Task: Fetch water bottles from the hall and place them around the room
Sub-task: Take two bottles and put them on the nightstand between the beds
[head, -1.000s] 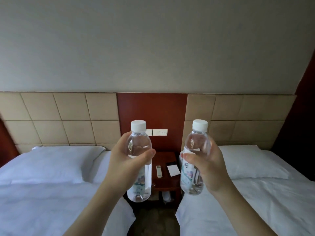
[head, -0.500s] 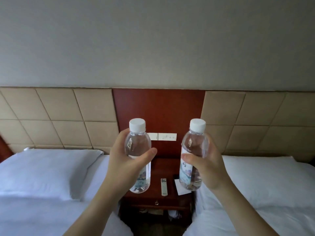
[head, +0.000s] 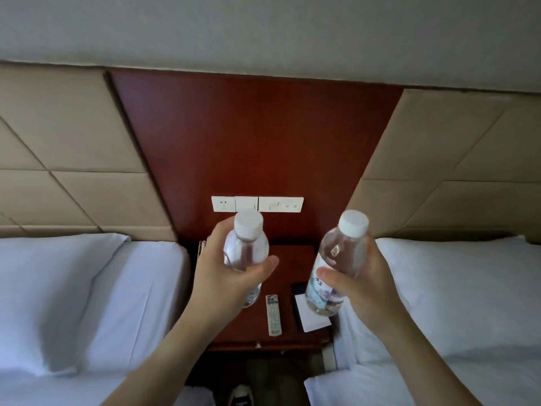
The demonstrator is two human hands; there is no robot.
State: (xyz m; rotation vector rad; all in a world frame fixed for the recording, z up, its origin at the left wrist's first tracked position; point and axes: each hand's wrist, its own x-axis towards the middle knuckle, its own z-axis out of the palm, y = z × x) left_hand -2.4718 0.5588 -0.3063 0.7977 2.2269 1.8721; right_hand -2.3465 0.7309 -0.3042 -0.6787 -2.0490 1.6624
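Two bottles, one point(head: 245, 256) gripped by left hand point(head: 225, 276) fingers, the other point(head: 333, 265) by the right hand point(head: 360, 285), have been carried closer. Both are now held above the bench point(head: 289, 259), so placement is judged imminent.

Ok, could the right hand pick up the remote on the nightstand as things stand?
Probably not as it is. The right hand grips a water bottle, so its fingers are taken. The remote lies uncovered on the nightstand, so the path looks free once that bottle is set down.

wooden nightstand point(head: 288, 259), remote point(head: 273, 315), white card point(head: 311, 316)
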